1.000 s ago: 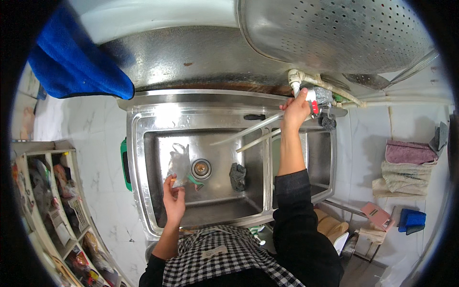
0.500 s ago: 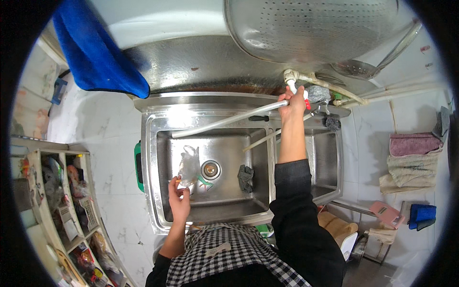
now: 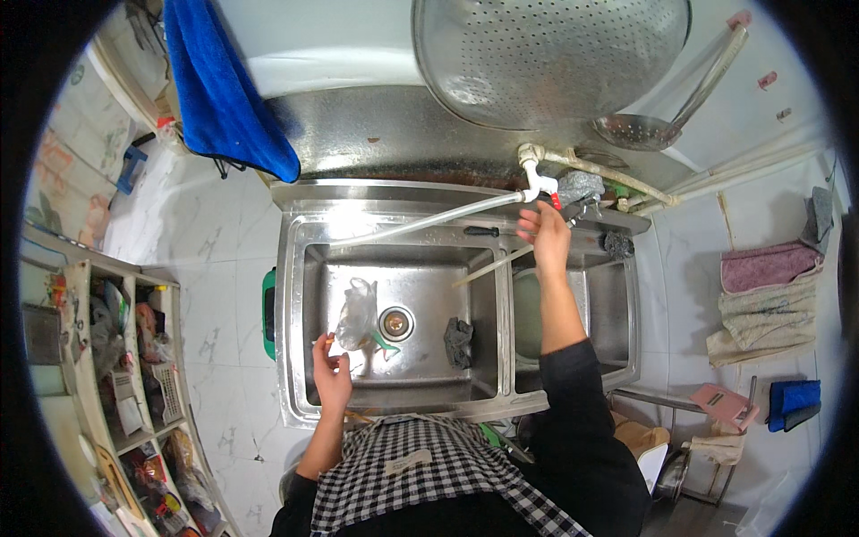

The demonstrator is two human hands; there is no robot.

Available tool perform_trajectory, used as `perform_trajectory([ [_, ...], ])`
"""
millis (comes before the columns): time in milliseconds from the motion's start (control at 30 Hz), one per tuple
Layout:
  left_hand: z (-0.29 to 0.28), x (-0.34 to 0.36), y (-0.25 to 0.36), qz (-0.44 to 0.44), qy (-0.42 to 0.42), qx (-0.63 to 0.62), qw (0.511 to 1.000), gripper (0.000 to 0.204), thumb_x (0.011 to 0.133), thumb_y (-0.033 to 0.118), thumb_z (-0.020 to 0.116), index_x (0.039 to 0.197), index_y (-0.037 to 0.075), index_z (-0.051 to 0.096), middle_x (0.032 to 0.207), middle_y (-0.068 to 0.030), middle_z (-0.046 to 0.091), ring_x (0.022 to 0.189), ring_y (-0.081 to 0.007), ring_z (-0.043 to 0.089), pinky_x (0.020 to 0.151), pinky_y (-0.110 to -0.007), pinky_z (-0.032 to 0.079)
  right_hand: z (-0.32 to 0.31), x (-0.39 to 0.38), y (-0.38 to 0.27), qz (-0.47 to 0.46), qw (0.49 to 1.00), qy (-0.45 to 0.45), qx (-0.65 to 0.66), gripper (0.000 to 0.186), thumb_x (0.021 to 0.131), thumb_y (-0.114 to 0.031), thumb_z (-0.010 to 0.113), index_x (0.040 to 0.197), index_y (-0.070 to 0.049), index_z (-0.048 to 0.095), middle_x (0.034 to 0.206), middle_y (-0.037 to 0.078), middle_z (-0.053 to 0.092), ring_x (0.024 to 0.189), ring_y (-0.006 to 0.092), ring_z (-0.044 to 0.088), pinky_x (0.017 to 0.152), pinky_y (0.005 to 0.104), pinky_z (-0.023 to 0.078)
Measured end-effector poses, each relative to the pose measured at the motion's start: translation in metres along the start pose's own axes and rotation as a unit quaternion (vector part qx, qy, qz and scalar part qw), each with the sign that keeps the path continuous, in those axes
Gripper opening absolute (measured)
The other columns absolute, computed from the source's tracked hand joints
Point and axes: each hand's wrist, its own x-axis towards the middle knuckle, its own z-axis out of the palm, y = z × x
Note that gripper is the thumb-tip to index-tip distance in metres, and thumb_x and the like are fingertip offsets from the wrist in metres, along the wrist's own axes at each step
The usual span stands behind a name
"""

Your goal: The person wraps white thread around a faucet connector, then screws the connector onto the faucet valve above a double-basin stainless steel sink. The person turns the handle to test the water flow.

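Note:
My left hand (image 3: 331,380) is over the left side of a steel sink basin (image 3: 420,380), fingers closed in a pinch. A small orange-tipped bit shows at the fingertips; I cannot make out what it belongs to. Right beside them is a crumpled, see-through plastic piece (image 3: 359,309), with a small green thing (image 3: 383,343) at its lower edge. Just below the white tap (image 3: 534,182) and its red handle (image 3: 556,201), my right hand (image 3: 548,234) holds nothing, its fingers loosely apart. A long pale pipe (image 3: 429,221) runs from the tap leftward over the basin.
A dark grey rag (image 3: 459,343) lies in the basin's right part, near the drain (image 3: 395,323). A second basin (image 3: 608,309) adjoins on the right. Above hang a blue towel (image 3: 228,98), a large perforated strainer (image 3: 550,63) and a skimmer (image 3: 640,131). Shelves (image 3: 134,358) stand left.
My right hand has let go of the white tap and drawn back slightly toward me. The pipe's free end still hangs over the left basin. My left hand keeps nearly the same place.

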Motion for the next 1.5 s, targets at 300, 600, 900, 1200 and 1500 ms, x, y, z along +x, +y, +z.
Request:
perform_trajectory([
  [300, 0.017, 0.0, 0.005, -0.009, -0.025, 0.032, 0.999, 0.057, 0.089, 0.002, 0.06, 0.143, 0.001, 0.041, 0.136, -0.0122, 0.057, 0.084, -0.0136, 0.061, 0.077, -0.027, 0.051, -0.002, 0.037, -0.028, -0.44, 0.634, 0.032, -0.635, 0.053, 0.082, -0.028, 0.072, 0.122, 0.004, 0.058, 0.12, 0.016, 0.062, 0.11, 0.0303, 0.06, 0.095, 0.0416, 0.049],
  [600, 0.021, 0.022, -0.01, -0.038, -0.029, 0.012, 0.999, 0.058, 0.089, 0.001, 0.06, 0.143, 0.002, 0.041, 0.136, -0.0125, 0.057, 0.084, -0.0146, 0.061, 0.077, -0.028, 0.052, 0.019, 0.072, -0.015, -0.428, 0.573, 0.077, -0.694, 0.022, 0.088, -0.025, 0.066, 0.088, -0.004, 0.062, 0.092, 0.01, 0.068, 0.08, 0.0223, 0.067, 0.062, 0.0307, 0.058],
  [900, 0.034, 0.045, -0.02, -0.075, -0.07, -0.03, 0.994, 0.055, 0.092, 0.002, 0.059, 0.144, 0.002, 0.04, 0.139, -0.011, 0.054, 0.085, -0.0108, 0.058, 0.077, -0.025, 0.05, 0.022, 0.07, -0.012, -0.426, 0.655, 0.099, -0.616, 0.024, 0.094, -0.024, 0.064, 0.1, -0.001, 0.066, 0.1, 0.018, 0.071, 0.076, 0.0346, 0.072, 0.064, 0.0409, 0.059],
  [1200, 0.026, 0.05, -0.019, -0.075, -0.08, -0.036, 0.993, 0.055, 0.092, 0.001, 0.058, 0.144, 0.003, 0.04, 0.139, -0.0113, 0.054, 0.086, -0.0114, 0.059, 0.079, -0.026, 0.05, 0.031, 0.061, -0.025, -0.288, 0.783, 0.086, -0.544, 0.03, 0.093, -0.03, 0.067, 0.1, -0.001, 0.07, 0.08, 0.02, 0.07, 0.073, 0.0407, 0.069, 0.065, 0.0471, 0.054],
  [1500, 0.019, 0.05, -0.013, -0.062, -0.057, -0.029, 0.996, 0.056, 0.091, 0.0, 0.059, 0.144, 0.002, 0.04, 0.139, -0.0119, 0.055, 0.087, -0.0114, 0.06, 0.078, -0.025, 0.05, 0.03, 0.068, -0.017, -0.153, 0.906, 0.132, -0.372, 0.032, 0.086, -0.028, 0.075, 0.104, -0.001, 0.074, 0.08, 0.021, 0.072, 0.075, 0.0329, 0.072, 0.073, 0.0398, 0.054],
])
